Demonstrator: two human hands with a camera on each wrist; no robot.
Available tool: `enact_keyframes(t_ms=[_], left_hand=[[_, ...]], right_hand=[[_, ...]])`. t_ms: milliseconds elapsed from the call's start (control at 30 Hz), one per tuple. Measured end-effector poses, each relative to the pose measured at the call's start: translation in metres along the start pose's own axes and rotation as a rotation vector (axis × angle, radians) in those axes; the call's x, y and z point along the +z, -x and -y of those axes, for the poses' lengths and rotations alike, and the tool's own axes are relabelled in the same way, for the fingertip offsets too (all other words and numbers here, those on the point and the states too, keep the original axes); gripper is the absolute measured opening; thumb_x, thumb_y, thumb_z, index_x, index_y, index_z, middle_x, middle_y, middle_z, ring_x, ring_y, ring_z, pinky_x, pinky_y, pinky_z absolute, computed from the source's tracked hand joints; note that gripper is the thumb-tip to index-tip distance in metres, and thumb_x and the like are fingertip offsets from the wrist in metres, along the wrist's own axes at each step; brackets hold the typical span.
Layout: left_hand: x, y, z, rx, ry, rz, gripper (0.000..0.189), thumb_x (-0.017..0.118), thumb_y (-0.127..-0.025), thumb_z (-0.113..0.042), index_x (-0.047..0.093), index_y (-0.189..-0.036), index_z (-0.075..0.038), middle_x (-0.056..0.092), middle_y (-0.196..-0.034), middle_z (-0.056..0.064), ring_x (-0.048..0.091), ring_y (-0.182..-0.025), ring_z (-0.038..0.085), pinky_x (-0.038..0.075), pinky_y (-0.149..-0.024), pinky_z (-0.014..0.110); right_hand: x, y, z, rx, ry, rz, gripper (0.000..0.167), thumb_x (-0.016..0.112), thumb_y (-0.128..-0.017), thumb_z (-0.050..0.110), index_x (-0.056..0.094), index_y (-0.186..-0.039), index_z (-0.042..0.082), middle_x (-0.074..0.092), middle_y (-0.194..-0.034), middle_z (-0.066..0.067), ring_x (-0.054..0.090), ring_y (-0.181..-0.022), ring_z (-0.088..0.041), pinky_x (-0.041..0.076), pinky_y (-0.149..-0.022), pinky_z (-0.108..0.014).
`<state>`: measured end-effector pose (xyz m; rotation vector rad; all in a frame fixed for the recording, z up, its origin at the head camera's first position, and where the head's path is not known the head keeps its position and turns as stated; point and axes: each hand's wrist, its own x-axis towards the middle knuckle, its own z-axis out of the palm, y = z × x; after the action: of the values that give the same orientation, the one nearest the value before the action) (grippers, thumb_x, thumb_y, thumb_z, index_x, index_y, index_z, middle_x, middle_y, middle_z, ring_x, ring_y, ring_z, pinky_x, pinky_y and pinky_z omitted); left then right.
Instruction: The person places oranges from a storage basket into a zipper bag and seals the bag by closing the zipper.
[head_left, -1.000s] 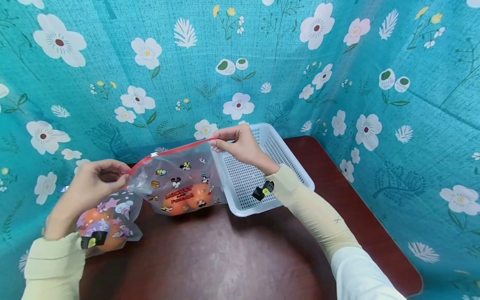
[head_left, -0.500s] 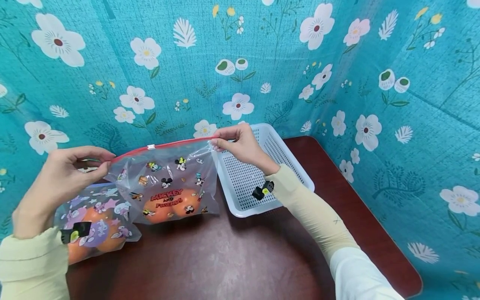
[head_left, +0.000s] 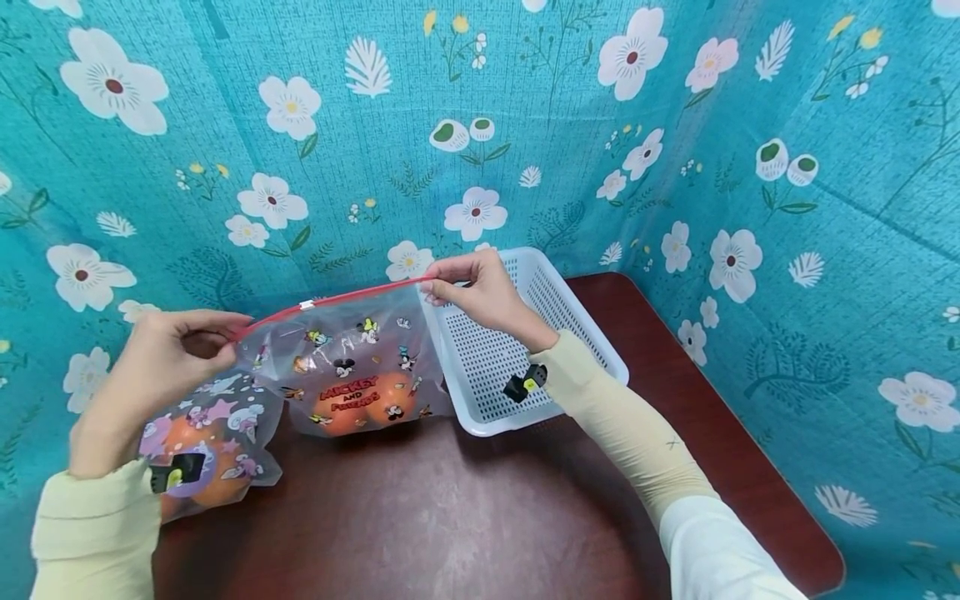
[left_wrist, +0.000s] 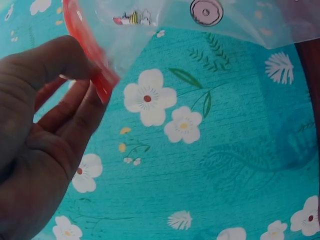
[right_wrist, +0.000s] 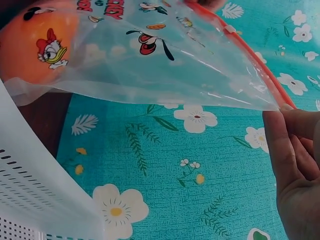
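My left hand (head_left: pixel 168 358) pinches the left end of a red zip strip (head_left: pixel 356 293) on a clear zip bag (head_left: pixel 285 362) printed with cartoon figures. At the strip's right end, my right hand (head_left: pixel 483 292) pinches the corner between thumb and fingers. Round orange fruits (head_left: pixel 393 393) sit in the bottom of this bag. A small white slider (head_left: pixel 306 305) is on the strip, left of its middle. The left wrist view shows the red strip's end between left thumb and fingers. In the right wrist view, the bag's edge slants taut up to the right fingertips.
A second printed zip bag (head_left: pixel 251 417) with orange fruits lies on the brown table (head_left: pixel 450 508), partly behind my left hand and wrist. A white perforated basket (head_left: pixel 468 421) stands right of the held bag, under my right wrist. Flowered teal cloth (head_left: pixel 405 167) hangs close behind.
My left hand first moved left, stretching the strip and shifting the bag left, then came partway back right. The bag followed it. My right hand has stayed about where it was.
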<state>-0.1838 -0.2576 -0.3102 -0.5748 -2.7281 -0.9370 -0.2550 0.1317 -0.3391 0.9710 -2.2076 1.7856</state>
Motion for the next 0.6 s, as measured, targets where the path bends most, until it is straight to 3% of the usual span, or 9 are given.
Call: enact_keyframes(t_ms=[133, 233, 267, 367, 500, 600], left_hand=[[0.008, 0.002, 0.002, 0.034, -0.015, 0.009, 0.031, 0.075, -0.081, 0.010, 0.073, -0.112, 0.006, 0.073, -0.098, 0.026, 0.062, -0.066, 0.003, 0.051, -0.060, 0.011], [0.012, 0.003, 0.004, 0.048, -0.003, -0.034, 0.025, 0.073, -0.086, 0.008, 0.074, -0.111, 0.004, 0.072, -0.099, 0.025, 0.061, -0.068, -0.001, 0.050, -0.062, 0.008], [0.013, 0.003, 0.004, 0.046, 0.004, -0.061, 0.024, 0.072, -0.088, 0.006, 0.073, -0.112, 0.004, 0.072, -0.098, 0.023, 0.060, -0.069, -0.003, 0.049, -0.063, 0.007], [0.012, 0.001, 0.004, 0.050, 0.061, -0.181, 0.021, 0.070, -0.091, 0.004, 0.073, -0.112, 0.003, 0.073, -0.096, 0.003, 0.060, -0.071, -0.007, 0.048, -0.066, 0.005], [0.009, 0.000, 0.003, 0.080, 0.206, -0.370, 0.020, 0.072, -0.088, 0.007, 0.074, -0.108, 0.007, 0.070, -0.091, -0.021, 0.065, -0.071, -0.005, 0.049, -0.065, 0.007], [0.006, -0.001, 0.002, 0.104, 0.311, -0.479, 0.018, 0.073, -0.085, 0.011, 0.073, -0.104, 0.014, 0.073, -0.089, -0.020, 0.068, -0.070, -0.003, 0.050, -0.063, 0.008]], right_hand=[[-0.001, 0.001, 0.001, 0.005, 0.001, 0.005, 0.016, 0.070, -0.096, 0.010, 0.076, -0.098, -0.005, 0.075, -0.092, -0.023, 0.073, -0.075, -0.022, 0.060, -0.073, -0.037], [-0.003, 0.001, 0.001, 0.009, -0.006, 0.013, 0.016, 0.070, -0.096, 0.009, 0.076, -0.098, -0.005, 0.074, -0.093, -0.026, 0.073, -0.076, -0.026, 0.060, -0.074, -0.037], [-0.004, 0.001, 0.000, 0.012, -0.009, 0.010, 0.016, 0.069, -0.096, 0.009, 0.076, -0.098, -0.005, 0.075, -0.093, -0.025, 0.073, -0.077, -0.028, 0.060, -0.074, -0.037], [-0.007, 0.002, 0.000, 0.016, -0.016, -0.005, 0.013, 0.069, -0.095, 0.006, 0.076, -0.098, -0.005, 0.076, -0.092, -0.023, 0.074, -0.077, -0.031, 0.061, -0.073, -0.037], [-0.009, 0.002, 0.002, 0.010, -0.022, -0.022, 0.011, 0.069, -0.094, 0.003, 0.077, -0.097, -0.004, 0.077, -0.092, -0.018, 0.075, -0.077, -0.024, 0.061, -0.073, -0.038], [-0.010, 0.000, 0.002, -0.001, -0.027, -0.024, 0.010, 0.070, -0.094, 0.002, 0.077, -0.097, -0.005, 0.077, -0.093, -0.017, 0.075, -0.077, -0.019, 0.062, -0.074, -0.039]])
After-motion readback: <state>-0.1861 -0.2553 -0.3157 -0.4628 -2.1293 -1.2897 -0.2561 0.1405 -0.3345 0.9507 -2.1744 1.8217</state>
